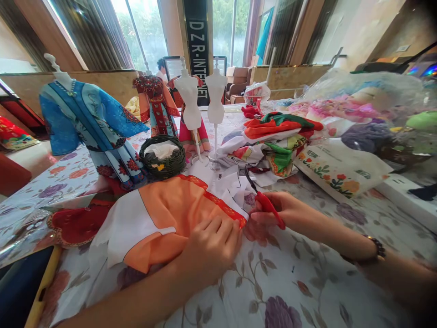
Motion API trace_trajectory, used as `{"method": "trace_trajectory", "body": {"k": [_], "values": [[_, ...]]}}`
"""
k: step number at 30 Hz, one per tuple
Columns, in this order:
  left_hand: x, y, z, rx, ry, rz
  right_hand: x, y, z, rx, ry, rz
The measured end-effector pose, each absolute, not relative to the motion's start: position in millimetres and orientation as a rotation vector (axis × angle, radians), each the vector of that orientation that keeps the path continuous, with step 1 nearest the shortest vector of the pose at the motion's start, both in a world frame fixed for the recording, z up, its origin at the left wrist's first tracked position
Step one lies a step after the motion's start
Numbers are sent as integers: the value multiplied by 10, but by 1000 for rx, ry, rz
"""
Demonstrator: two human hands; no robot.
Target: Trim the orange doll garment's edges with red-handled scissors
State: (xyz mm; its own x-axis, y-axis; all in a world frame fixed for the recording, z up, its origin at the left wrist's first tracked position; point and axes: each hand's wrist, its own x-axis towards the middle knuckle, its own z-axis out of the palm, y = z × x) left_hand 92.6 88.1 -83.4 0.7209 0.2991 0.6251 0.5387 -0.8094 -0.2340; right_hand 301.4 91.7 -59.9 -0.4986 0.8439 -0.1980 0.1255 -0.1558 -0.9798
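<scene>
An orange and white fabric piece (167,205) with a red patterned border lies on the flowered tablecloth (317,273). My left hand (215,243) is closed on its right part, near the end of the red border, fingers bent over the cloth. Just to the right, my right hand (278,212) is wrapped round the red handles of scissors (268,207). The dark blades point up and left, beside the fabric's right edge and some white cloth scraps (228,180). A beaded bracelet circles my right wrist.
Behind the fabric are a dark woven basket (162,157), two bare white mannequins (187,100) and a mannequin in a blue robe (92,109). Piled cloth (273,141) and a flowered packet (341,171) lie right; a yellow-edged dark object (27,284) is front left.
</scene>
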Motion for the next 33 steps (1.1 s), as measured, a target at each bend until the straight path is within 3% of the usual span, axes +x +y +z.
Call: {"method": "trace_trajectory", "body": {"k": [7,11,16,21,28,33], "values": [[976,862,-625,-2907,-1237,-1022,2985,924,-780,-944,-1406,1656],[990,939,-405,-2998,-1691,-939,2942,941,-797,-1010,-1459,1533],[1011,1125,-146,-3091,-1902,-747,2924,947,-699,-1113,-1522,1101],[1088,1279,21,-3254,-2076,-638,2969,885,-545,-1145,-1480,994],[1204,1418,31,-3413,-2204,-889,3120,828,-435,-1143,-1611,986],[1193,1394,-56,-3425,-2136,-1293,3143,836,-429,-1312,-1606,960]]}}
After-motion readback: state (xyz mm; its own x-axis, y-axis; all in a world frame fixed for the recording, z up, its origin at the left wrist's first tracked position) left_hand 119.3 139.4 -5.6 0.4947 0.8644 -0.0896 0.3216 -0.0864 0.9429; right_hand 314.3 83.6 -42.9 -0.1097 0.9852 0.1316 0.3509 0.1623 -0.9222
